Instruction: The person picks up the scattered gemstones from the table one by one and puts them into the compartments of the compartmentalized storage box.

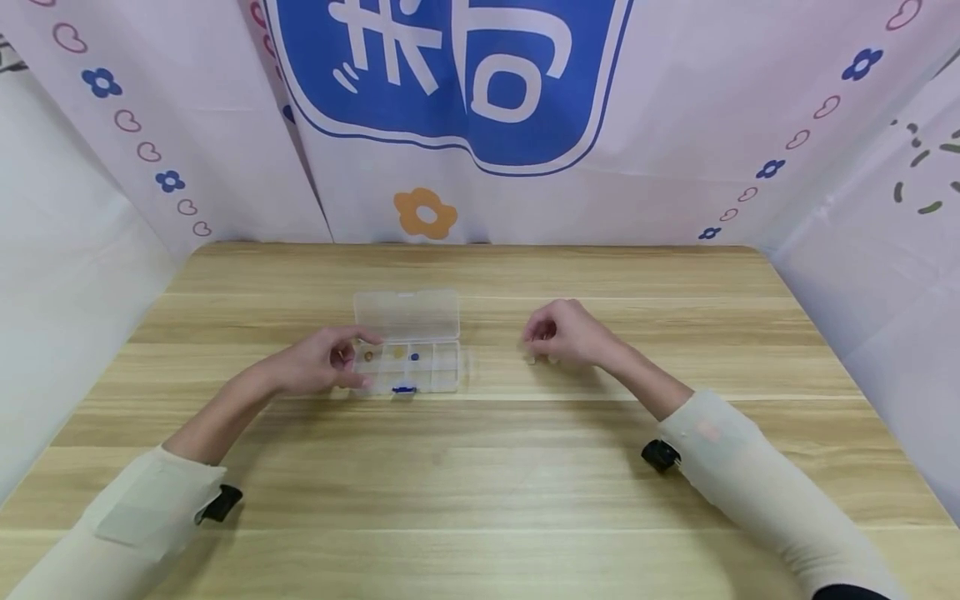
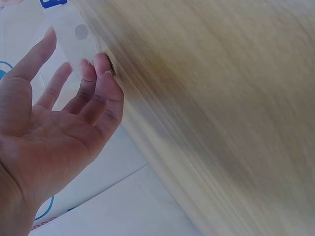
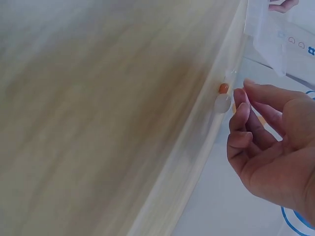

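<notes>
A clear plastic compartment box (image 1: 446, 367) lies on the table, its lid (image 1: 407, 315) folded back. Inside are a brown piece (image 1: 368, 356), a yellowish piece (image 1: 399, 352) and a blue piece (image 1: 415, 357) in separate back-row compartments. My left hand (image 1: 318, 362) holds the box's left end, index finger at the far side and thumb at the near corner. Right of the box, my right hand (image 1: 573, 333) is low over the table, thumb and index tips close together. Beside those fingertips lie an orange-brown piece (image 3: 224, 88) and a whitish disc (image 3: 223, 103). I cannot tell whether they pinch anything.
The wooden table (image 1: 480, 475) extends around both hands. A white printed cloth (image 1: 675, 100) hangs behind its far edge, and white sheets stand at both sides. A blue latch (image 1: 404, 389) is on the box's near side.
</notes>
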A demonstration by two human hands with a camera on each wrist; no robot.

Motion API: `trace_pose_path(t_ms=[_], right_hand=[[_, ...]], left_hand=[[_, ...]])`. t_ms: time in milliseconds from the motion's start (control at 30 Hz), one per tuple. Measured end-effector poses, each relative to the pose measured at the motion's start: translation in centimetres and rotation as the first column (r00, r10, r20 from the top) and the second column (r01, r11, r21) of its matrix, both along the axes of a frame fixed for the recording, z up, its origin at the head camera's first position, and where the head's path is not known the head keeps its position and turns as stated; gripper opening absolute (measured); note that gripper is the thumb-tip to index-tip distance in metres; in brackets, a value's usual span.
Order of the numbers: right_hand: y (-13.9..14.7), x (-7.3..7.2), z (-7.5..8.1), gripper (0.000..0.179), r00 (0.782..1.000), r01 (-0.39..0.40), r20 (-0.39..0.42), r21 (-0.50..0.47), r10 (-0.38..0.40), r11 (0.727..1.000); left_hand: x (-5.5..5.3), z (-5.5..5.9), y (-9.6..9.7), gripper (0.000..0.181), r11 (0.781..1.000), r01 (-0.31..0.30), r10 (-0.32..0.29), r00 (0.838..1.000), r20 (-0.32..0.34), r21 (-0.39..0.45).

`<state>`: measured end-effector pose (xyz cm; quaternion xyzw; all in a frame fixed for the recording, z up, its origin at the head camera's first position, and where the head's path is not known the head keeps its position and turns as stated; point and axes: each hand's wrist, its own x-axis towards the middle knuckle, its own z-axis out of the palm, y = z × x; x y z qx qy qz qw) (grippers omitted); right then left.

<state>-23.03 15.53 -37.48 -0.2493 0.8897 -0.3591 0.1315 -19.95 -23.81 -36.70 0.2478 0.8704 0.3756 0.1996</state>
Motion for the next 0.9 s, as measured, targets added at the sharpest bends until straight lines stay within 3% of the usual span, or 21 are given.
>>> trace_pose_path(t_ms=[333, 900], right_hand=[[0.97, 0.05, -0.47, 0.006, 1.0, -0.006, -0.023, 0.069, 0.008, 0.998], [0.73, 0.09, -0.44, 0.008, 0.997, -0.05, -0.048, 0.085, 0.055, 0.995]], left_hand=[[0.02, -0.01, 0.02, 0.058, 1.0, -0.001, 0.001, 1.0, 0.008, 0.006], [-0.15, -0.24, -0.11, 0.058, 1.0, 0.01, -0.01, 1.0, -0.02, 0.006]])
